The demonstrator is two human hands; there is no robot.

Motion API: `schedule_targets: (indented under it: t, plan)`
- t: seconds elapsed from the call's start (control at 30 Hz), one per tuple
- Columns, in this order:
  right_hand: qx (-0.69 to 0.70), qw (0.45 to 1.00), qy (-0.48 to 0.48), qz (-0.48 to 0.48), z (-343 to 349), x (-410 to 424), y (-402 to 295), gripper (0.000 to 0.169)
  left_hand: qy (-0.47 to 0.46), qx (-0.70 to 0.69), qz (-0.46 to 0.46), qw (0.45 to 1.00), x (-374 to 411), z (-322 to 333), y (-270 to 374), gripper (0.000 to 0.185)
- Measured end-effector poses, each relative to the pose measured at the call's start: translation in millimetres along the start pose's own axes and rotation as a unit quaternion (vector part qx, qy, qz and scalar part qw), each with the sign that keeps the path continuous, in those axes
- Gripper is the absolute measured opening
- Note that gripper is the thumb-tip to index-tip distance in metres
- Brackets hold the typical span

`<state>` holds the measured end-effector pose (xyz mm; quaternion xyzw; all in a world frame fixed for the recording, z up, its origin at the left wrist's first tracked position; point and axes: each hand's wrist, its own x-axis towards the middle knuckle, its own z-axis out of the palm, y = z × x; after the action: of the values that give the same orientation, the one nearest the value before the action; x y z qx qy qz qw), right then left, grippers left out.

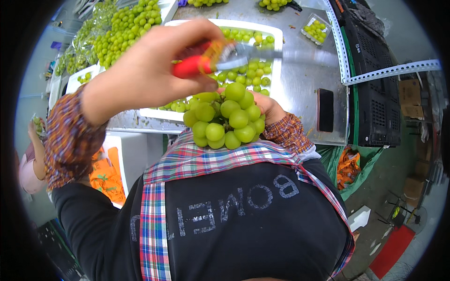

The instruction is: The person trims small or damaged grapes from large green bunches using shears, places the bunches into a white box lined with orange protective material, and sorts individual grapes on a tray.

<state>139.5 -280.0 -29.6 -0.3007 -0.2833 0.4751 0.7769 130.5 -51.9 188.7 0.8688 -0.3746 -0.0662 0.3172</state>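
My left hand (140, 70) is closed around the red handles of a pair of snips (200, 61) with a yellow band. The metal blades point right and are blurred, so I cannot tell whether they are apart. Below them, a bunch of green grapes (230, 117) hangs close to my chest. My right hand (269, 105) grips this bunch from behind on its right side; the fingers are mostly hidden by grapes. Beyond both hands lies a white tray (277, 38) of loose green grapes (251, 73), partly covered by my left hand and the snips.
Grape bunches (123, 33) are piled at the upper left. On the metal table (299, 91) are a clear punnet of grapes (316, 31) and a phone (325, 109). A perforated metal strip (390, 72) and black crates (378, 95) border the right side. At left, another person's arm (38, 154) shows.
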Motion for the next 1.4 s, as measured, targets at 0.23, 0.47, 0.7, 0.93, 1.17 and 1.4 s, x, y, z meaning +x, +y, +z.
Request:
schedule_targets:
  t: [0.23, 0.47, 0.7, 0.93, 1.17, 1.4]
  plan:
    - [0.064, 0.992, 0.094, 0.047, -4.4, -12.1, 12.3, 0.117, -0.03, -0.019, -0.26, 0.965, -83.6, -24.9, 61.7, 0.058]
    - [0.024, 0.989, 0.144, 0.021, 8.4, -32.3, 4.4, 0.135, -0.172, 0.094, -0.341, 0.919, -87.9, -24.6, 89.3, 0.061]
    - [-0.032, 0.987, 0.158, 0.018, 20.0, -29.2, -5.7, 0.131, -0.147, 0.277, -0.273, 0.909, -69.1, -9.3, 101.0, 0.053]
    - [-0.007, 0.987, 0.159, 0.016, 27.2, -34.9, -10.5, 0.12, -0.202, 0.326, -0.353, 0.853, -38.9, 3.9, 108.7, 0.027]
    - [-0.087, 0.98, 0.176, -0.019, 16.9, -46.1, -0.9, 0.125, -0.224, 0.333, -0.361, 0.842, -26.9, 9.9, 110.0, 0.023]
    - [-0.086, 0.977, 0.194, -0.025, 20.2, -47.9, 2.6, 0.124, -0.205, 0.338, -0.357, 0.846, -33.6, 16.3, 103.6, 0.026]
